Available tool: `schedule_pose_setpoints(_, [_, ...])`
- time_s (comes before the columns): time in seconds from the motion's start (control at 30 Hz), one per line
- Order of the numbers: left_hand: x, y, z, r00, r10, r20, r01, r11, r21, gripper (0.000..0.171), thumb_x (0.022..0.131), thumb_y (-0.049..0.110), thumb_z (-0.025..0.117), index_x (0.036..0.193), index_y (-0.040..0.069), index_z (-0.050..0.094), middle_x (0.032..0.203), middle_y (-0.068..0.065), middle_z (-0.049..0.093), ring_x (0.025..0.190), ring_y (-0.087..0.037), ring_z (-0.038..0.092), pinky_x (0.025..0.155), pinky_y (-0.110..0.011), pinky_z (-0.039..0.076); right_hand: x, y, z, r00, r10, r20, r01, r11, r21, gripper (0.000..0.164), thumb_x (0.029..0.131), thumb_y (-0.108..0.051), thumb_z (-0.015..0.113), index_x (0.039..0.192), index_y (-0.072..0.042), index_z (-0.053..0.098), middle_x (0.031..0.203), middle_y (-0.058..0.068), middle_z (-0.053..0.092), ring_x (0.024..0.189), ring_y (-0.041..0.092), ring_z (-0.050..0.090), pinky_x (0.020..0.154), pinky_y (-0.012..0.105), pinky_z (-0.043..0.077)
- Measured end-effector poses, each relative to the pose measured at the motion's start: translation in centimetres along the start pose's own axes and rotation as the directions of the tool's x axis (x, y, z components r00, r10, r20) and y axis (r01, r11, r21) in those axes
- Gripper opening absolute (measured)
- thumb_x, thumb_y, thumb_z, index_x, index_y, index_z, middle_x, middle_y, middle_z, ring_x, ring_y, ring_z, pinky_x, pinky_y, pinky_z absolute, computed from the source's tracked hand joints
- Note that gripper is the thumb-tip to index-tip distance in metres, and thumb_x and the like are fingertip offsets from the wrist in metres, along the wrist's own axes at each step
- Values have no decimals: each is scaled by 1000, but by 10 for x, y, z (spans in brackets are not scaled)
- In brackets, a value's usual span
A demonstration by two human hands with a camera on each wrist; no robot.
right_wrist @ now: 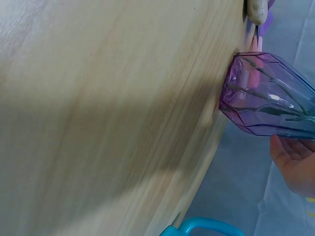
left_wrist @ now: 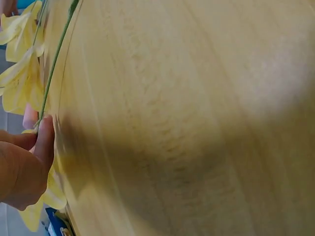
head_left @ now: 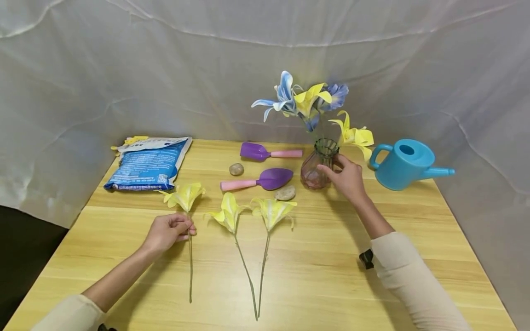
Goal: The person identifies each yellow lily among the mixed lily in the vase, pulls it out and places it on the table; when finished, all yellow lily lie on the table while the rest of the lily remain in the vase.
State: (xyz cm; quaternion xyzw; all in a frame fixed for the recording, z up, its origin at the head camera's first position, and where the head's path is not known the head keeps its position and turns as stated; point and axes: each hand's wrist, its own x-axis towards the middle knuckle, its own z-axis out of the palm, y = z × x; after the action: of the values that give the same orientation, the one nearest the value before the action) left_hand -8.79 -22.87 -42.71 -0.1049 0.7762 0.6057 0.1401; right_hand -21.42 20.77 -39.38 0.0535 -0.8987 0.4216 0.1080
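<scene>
My left hand (head_left: 167, 233) pinches the stem of a yellow artificial lily (head_left: 185, 197) just below its bloom; in the left wrist view the green stem (left_wrist: 55, 64) runs up from thumb and finger. Beside it on the table lie two more yellow lilies, one in the middle (head_left: 228, 216) and one to its right (head_left: 271, 215), their stems crossing near the lower ends. My right hand (head_left: 349, 180) holds the faceted pink glass vase (head_left: 313, 172) near its neck, thumb in front. Blue flowers (head_left: 285, 94) and two yellow lilies (head_left: 357, 137) stand in it, stems showing through the purple-tinted glass (right_wrist: 266, 98).
A blue watering can (head_left: 399, 168) stands right of the vase. Left of the vase lie a purple scoop (head_left: 254, 151), a purple trowel (head_left: 275, 178) and two stones, one brown (head_left: 236, 169), one pale (head_left: 285, 193). A blue bag (head_left: 145, 163) lies at back left, before the grey cloth.
</scene>
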Motion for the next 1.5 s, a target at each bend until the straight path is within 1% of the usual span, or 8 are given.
schedule_pose_setpoints(0.3, [-8,4,8,996,88,11,-88,963,256,22,89,10,52,93,-9,61,77,-15,64,69,-22,64,60,-28,53,-1,3,2,1000,3,-2,-3,1000,-6,51,74,-45,65,112,-12,57,111,12,59,104,22,54,77,30,49])
schedule_pose_setpoints(0.53, [-23,51,6,958,262,117,-261,630,732,35,83,28,60,53,10,59,42,7,44,38,-7,37,35,-22,30,0,1,0,1000,-3,-5,3,1000,-2,51,74,-46,65,113,-14,58,112,10,59,105,20,54,76,29,49])
schedule_pose_setpoints(0.67, [-22,90,18,893,382,239,-425,536,729,25,80,24,65,58,13,61,48,9,49,42,-4,40,41,-22,37,0,1,0,1000,-5,-12,5,1000,2,51,74,-45,65,113,-13,57,112,12,58,105,22,54,76,29,49])
schedule_pose_setpoints(1.0, [35,179,130,720,603,344,-694,618,369,20,79,20,66,97,10,67,94,-2,66,72,-8,60,64,-18,49,-1,4,3,999,9,-31,-8,999,42,54,72,-43,68,113,-9,58,112,14,58,105,24,54,78,32,49])
schedule_pose_setpoints(1.1, [58,198,174,745,586,319,-667,673,321,25,80,22,66,102,10,66,97,1,65,75,-6,59,75,-20,46,-2,4,4,1000,1,-24,0,999,54,53,73,-43,67,113,-11,58,112,13,58,105,24,54,77,33,49])
schedule_pose_setpoints(1.3, [89,220,236,873,471,125,-487,828,279,30,78,19,68,106,10,64,96,2,65,96,-12,54,79,-24,45,-3,4,4,999,-32,-1,32,998,52,48,77,-37,65,118,-13,56,114,12,57,105,25,54,75,31,50])
schedule_pose_setpoints(1.43, [99,226,257,907,416,56,-408,842,354,26,77,19,68,102,13,67,88,3,66,97,-15,54,78,-20,44,-2,5,3,998,-60,-15,61,998,28,40,82,-25,62,118,-9,55,113,13,57,105,26,53,74,31,50])
schedule_pose_setpoints(1.5, [100,228,264,913,404,64,-391,815,427,12,79,20,67,84,10,69,67,3,62,71,-11,56,64,-15,42,-2,6,2,997,-68,-31,68,998,4,36,84,-22,59,117,-8,56,111,13,59,102,27,55,73,31,51])
